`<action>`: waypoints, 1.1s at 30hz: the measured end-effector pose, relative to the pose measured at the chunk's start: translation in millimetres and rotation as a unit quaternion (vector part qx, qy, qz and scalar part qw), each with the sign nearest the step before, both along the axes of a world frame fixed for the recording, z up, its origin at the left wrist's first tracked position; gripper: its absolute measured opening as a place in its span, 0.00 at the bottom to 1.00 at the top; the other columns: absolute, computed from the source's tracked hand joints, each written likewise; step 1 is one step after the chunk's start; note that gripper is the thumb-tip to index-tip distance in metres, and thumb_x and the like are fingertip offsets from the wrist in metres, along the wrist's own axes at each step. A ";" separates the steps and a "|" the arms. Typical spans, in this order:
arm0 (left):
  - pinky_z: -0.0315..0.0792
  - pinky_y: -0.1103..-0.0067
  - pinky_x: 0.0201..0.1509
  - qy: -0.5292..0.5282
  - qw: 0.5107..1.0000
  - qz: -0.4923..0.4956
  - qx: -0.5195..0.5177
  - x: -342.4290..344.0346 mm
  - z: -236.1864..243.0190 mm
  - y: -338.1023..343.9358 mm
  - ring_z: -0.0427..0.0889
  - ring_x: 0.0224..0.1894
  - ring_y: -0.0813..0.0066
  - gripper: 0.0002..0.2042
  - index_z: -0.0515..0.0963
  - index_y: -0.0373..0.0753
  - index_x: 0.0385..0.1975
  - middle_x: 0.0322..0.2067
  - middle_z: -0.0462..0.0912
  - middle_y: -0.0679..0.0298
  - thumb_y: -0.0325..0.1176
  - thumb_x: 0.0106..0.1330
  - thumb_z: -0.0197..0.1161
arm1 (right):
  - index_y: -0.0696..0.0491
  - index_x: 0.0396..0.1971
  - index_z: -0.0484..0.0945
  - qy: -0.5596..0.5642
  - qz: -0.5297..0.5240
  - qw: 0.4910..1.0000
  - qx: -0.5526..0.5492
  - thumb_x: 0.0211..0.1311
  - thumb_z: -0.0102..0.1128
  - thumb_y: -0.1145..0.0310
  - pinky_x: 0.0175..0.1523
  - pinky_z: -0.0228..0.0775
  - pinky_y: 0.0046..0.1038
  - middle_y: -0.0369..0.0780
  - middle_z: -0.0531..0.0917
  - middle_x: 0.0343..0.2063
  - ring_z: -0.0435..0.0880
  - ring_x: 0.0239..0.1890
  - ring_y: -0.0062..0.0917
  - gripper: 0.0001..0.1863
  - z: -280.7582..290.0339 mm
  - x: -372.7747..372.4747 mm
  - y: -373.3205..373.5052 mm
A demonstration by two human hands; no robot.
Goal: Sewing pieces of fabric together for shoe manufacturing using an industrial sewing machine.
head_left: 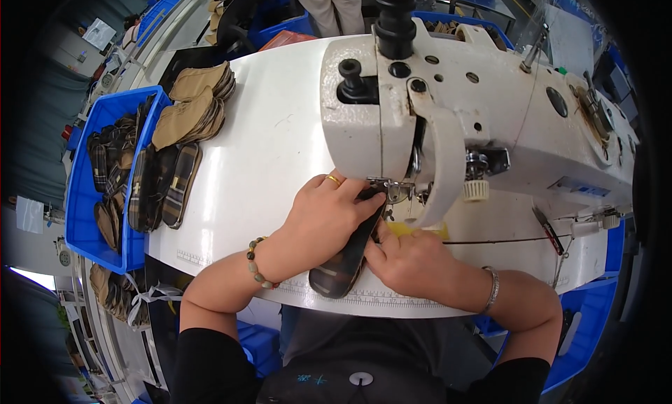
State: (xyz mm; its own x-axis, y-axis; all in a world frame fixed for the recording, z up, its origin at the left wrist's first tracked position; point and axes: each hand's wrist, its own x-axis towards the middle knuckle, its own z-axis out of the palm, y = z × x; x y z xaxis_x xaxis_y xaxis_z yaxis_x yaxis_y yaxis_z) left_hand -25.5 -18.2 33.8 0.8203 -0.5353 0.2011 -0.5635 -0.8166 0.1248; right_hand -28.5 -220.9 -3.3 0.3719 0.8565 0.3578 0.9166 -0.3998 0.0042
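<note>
My left hand (pixel 329 218), wearing a gold ring, presses and grips the upper end of a dark plaid oblong piece (pixel 329 276) under the needle and presser foot (pixel 393 192) of a white sewing machine (pixel 357 141). My right hand (pixel 409 260) holds the same piece by its right edge with bent fingers, just below the needle area. The piece lies slanted on the white worktable (pixel 266 110), its rounded lower end near the front ruler edge. Part of its upper end is hidden by my fingers. A yellow plate (pixel 434 229) shows behind my right hand.
A blue bin (pixel 77 229) of plaid pieces stands at the left, beside stacks of tan pieces (pixel 175 124) and plaid pieces (pixel 182 187). A small red-and-black tool (pixel 549 232) lies at right. More blue bins (pixel 595 334) sit beyond the edges. A person's legs (pixel 329 5) show behind the table.
</note>
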 end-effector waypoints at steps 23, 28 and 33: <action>0.76 0.70 0.27 0.083 0.995 0.013 -0.051 5.2 0.7 -9.9 0.84 0.28 0.64 0.14 0.83 0.40 0.45 0.27 0.79 0.64 0.35 0.61 0.62 | 0.58 0.33 0.83 -0.043 0.036 0.998 0.031 0.47 0.60 0.68 0.23 0.66 0.23 0.44 0.86 0.33 0.76 0.18 0.20 0.14 -5.4 0.7 -0.2; 0.75 0.71 0.25 0.066 0.997 0.024 -0.017 4.7 6.0 -12.7 0.84 0.27 0.65 0.12 0.85 0.41 0.40 0.25 0.79 0.66 0.38 0.63 0.60 | 0.59 0.30 0.82 -0.029 0.038 0.998 0.030 0.46 0.59 0.69 0.24 0.68 0.23 0.46 0.85 0.31 0.78 0.19 0.21 0.12 -1.6 -0.9 -1.8; 0.75 0.70 0.26 0.050 0.998 0.037 -0.018 9.0 3.8 -10.8 0.83 0.27 0.65 0.12 0.86 0.42 0.38 0.26 0.80 0.65 0.40 0.63 0.61 | 0.61 0.30 0.82 -0.075 0.003 0.997 0.021 0.46 0.59 0.69 0.23 0.70 0.23 0.50 0.86 0.31 0.81 0.21 0.22 0.12 4.2 4.6 -4.0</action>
